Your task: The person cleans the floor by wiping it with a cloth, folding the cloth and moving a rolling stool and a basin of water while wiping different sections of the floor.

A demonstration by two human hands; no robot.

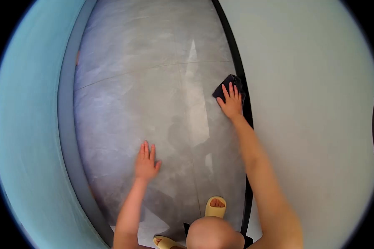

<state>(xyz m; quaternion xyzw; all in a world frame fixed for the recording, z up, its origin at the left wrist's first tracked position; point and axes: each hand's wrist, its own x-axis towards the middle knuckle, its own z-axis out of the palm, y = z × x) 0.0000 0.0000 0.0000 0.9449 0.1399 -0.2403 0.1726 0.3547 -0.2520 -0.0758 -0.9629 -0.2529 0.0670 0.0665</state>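
Observation:
My right hand [232, 103] lies flat with spread fingers on a dark folded cloth [221, 90], pressing it to the floor beside the black baseboard. Part of the cloth is hidden under the fingers. Lower and to the left, my left hand [146, 164] rests palm down on the grey tiled floor [133, 108], fingers stretched out, with nothing in it.
A black baseboard [238, 62] runs along the pale panel [307, 103] on the right. On the left stands a light blue fabric side [33, 116] with a grey-blue lower edge. Yellow slippers [214, 211] and a bent knee [212, 234] show at the bottom.

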